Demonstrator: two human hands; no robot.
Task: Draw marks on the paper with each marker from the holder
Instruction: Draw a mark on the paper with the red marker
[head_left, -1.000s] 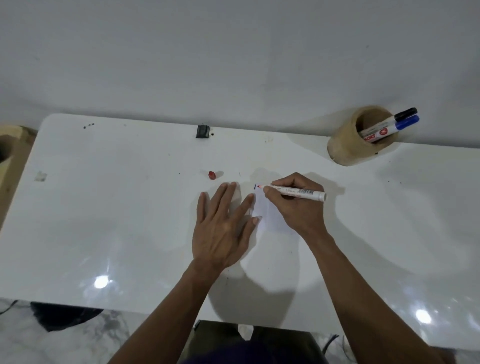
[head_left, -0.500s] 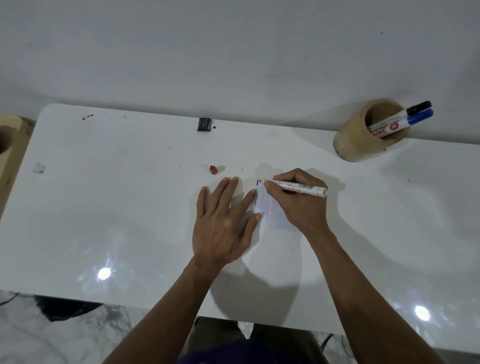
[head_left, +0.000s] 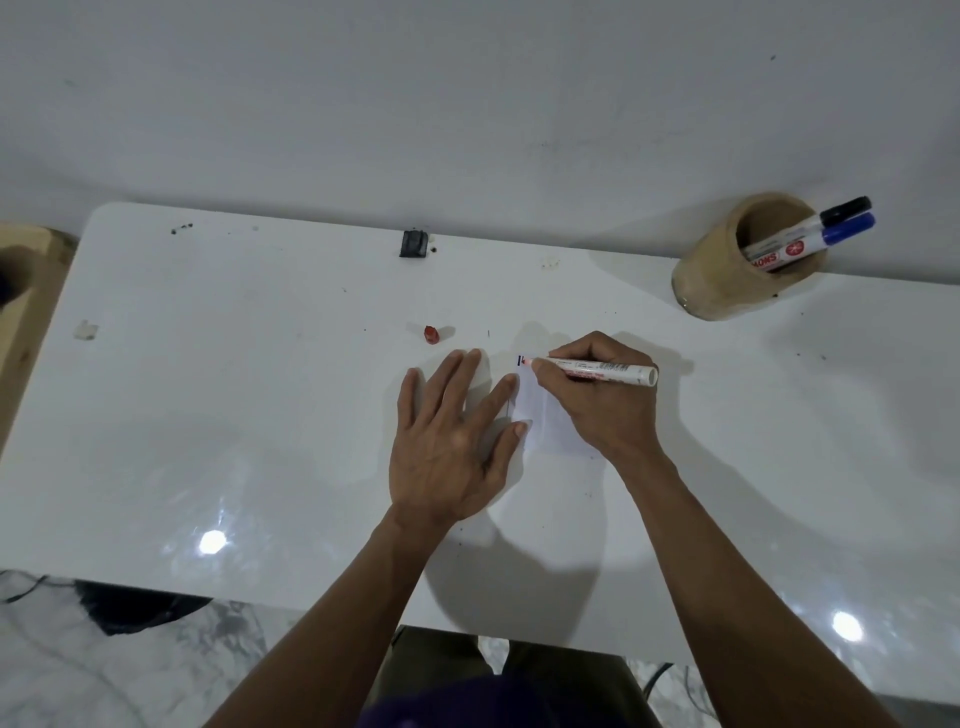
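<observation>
A small white paper (head_left: 543, 415) lies on the white table (head_left: 260, 415) between my hands. My right hand (head_left: 602, 405) grips an uncapped red marker (head_left: 602, 370), its tip touching the paper's top left corner beside a short dark mark (head_left: 520, 360). My left hand (head_left: 452, 441) lies flat with fingers spread, its fingertips pressing the paper's left edge. The red cap (head_left: 430, 334) stands on the table just beyond my left hand. A tan cylindrical holder (head_left: 727, 280) at the back right holds a black-capped marker (head_left: 841, 210) and a blue-capped marker (head_left: 847, 228).
A small black clip (head_left: 414, 243) sits at the table's far edge against the grey wall. A scrap of tape (head_left: 85, 330) lies at the left. A wooden piece (head_left: 21, 291) stands beyond the left edge. Marble floor shows below the front edge.
The camera view shifted slightly. Both hands stay in place on the paper, with the red marker's tip still at the paper's top left corner.
</observation>
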